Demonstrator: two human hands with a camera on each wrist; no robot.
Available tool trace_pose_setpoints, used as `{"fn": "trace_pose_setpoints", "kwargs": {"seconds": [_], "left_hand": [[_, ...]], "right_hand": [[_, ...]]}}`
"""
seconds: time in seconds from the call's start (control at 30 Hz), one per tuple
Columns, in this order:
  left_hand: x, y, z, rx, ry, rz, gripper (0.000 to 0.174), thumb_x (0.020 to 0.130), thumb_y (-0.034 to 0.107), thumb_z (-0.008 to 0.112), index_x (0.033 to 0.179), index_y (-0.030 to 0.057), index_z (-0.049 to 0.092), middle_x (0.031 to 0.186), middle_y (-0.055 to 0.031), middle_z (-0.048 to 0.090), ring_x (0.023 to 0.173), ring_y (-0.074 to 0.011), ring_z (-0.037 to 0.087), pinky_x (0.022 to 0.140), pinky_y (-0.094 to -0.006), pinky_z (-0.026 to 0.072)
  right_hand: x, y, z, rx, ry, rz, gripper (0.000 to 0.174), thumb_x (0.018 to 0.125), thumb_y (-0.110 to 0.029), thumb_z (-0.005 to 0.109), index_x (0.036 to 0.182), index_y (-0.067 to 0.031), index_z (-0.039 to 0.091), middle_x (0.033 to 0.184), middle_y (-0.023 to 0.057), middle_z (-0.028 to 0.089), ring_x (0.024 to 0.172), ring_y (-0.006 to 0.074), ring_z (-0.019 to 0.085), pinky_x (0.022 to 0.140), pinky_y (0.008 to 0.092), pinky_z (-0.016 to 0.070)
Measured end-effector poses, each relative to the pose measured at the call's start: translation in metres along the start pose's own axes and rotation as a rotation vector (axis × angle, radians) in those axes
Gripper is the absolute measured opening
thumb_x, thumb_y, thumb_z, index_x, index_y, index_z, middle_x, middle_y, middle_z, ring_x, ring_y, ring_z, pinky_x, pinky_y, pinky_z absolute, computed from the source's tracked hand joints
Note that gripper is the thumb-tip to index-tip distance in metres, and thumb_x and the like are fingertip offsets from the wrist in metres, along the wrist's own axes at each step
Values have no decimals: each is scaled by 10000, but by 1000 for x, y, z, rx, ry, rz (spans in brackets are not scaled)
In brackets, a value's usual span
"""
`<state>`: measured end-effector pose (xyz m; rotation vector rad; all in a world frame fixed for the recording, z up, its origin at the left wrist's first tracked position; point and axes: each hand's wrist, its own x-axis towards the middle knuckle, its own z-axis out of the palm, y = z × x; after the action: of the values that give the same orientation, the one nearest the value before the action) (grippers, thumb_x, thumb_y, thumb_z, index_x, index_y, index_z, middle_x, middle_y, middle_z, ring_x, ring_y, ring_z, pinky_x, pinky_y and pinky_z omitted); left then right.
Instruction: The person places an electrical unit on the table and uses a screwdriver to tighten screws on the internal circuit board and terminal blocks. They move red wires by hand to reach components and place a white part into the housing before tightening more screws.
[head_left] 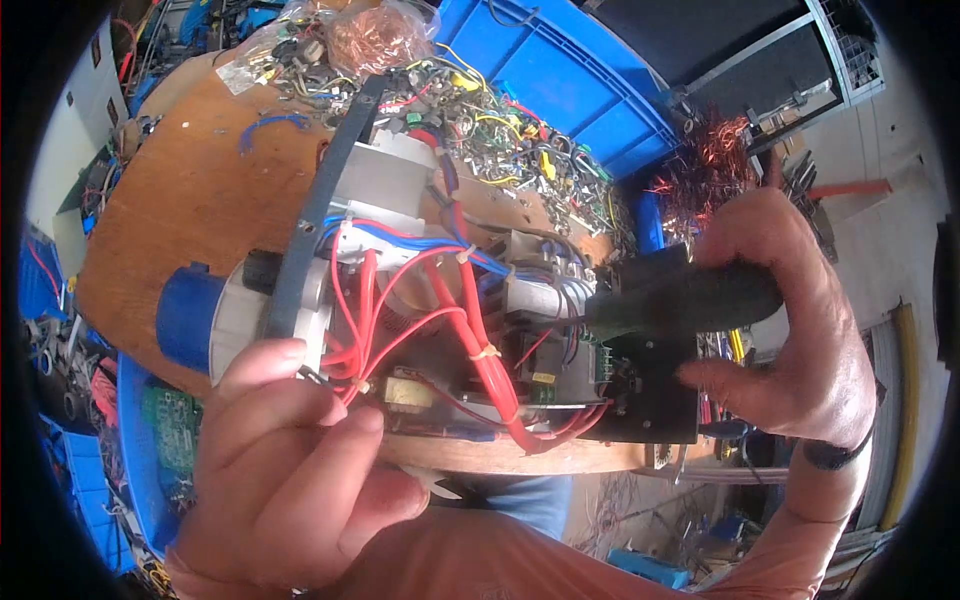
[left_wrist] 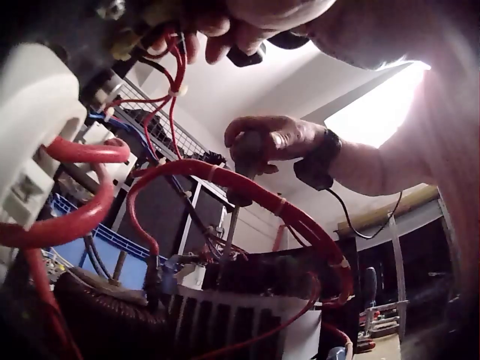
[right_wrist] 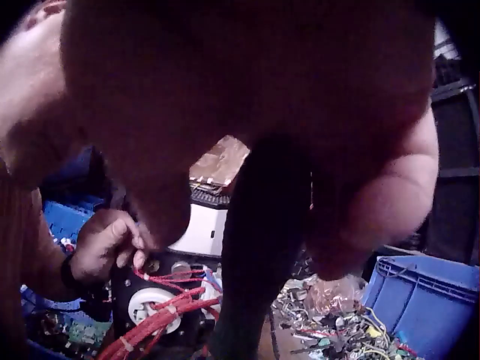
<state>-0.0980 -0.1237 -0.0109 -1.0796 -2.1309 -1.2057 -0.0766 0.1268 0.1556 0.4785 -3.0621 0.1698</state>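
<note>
An opened electrical unit with a dark panel [head_left: 310, 240], a blue round connector [head_left: 185, 320] and thick red wires [head_left: 470, 340] lies across the worktable. At the panel's near end is my left hand [head_left: 285, 465], its fingers curled at the edge beside the thin red wires; the left wrist view shows these fingers along the top. My right hand [head_left: 815, 330] grips the dark handle of a screwdriver [head_left: 690, 300] at the unit's other end. In the left wrist view its shaft [left_wrist: 231, 232] points down behind the red wires. The screwdriver's tip is hidden.
Scrap wire and small parts [head_left: 530, 150] are heaped behind the unit, beside a blue crate [head_left: 560, 70]. A plastic bag of copper wire [head_left: 375, 40] lies at the back. A blue bin [head_left: 150, 470] with circuit boards stands at the near left.
</note>
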Motion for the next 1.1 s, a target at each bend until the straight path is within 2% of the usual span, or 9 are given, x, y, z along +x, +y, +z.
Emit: {"fn": "trace_pose_setpoints", "kwargs": {"seconds": [0.1,0.23,0.33,0.47,0.6,0.77,0.93,1.07,1.1], "left_hand": [[-1,1,1,77,9,0,269,978,279,470,1004,17,528,863,-141,585,771,-316,599,849,-550,484],[0,1,2,89,15,5,277,985,286,451,1000,20,525,819,-134,576,733,-301,594,839,-552,484],[1,3,-1,54,-12,-21,279,986,291,451,1002,22,525,786,-126,566,711,-293,588,837,-553,483],[2,6,-5,18,-48,-57,288,984,304,464,1004,23,527,785,-121,564,702,-290,587,837,-552,483],[0,2,2,85,41,1,292,978,310,486,1011,25,534,830,-124,571,727,-291,591,834,-545,490],[1,-1,-4,11,-15,15,327,955,329,537,1026,10,543,886,-127,574,771,-292,594,826,-534,498],[-2,-7,0,-8,20,57,379,865,310,665,1045,-4,554,871,-120,578,772,-286,589,819,-528,499],[-2,-6,-2,-50,-12,22,437,748,244,760,1047,-14,572,842,-99,614,778,-285,585,825,-533,496],[-1,-5,-2,-57,3,23,439,730,227,769,1042,-16,577,839,-98,619,782,-286,585,827,-532,496]], "right_hand": [[-1,-5,4,24,39,85,396,571,-46,678,955,-25,582,912,127,538,813,251,551,769,335,442],[1,9,-5,18,-88,-163,442,614,-182,770,976,-19,576,894,115,549,807,239,552,719,324,437],[5,6,-2,-36,-5,-3,456,702,-317,763,976,-8,571,825,97,556,768,223,554,671,318,428],[7,-3,-3,-82,-14,305,404,721,-285,708,973,-4,563,813,87,539,740,210,542,660,318,426],[7,16,-5,-107,-22,-113,374,721,-248,712,973,-12,569,887,77,530,766,199,531,700,311,429],[5,2,3,9,50,238,364,740,-171,673,1032,-8,530,921,76,525,837,175,505,759,286,412],[2,11,5,80,55,-113,371,715,-119,717,1026,6,559,877,100,570,806,210,549,753,315,442],[2,-3,13,37,183,300,382,720,-113,678,1057,-3,534,927,92,550,853,176,534,774,296,440],[7,-8,4,43,67,509,390,718,-85,659,1077,-6,531,962,94,544,874,168,528,786,293,439]]}}
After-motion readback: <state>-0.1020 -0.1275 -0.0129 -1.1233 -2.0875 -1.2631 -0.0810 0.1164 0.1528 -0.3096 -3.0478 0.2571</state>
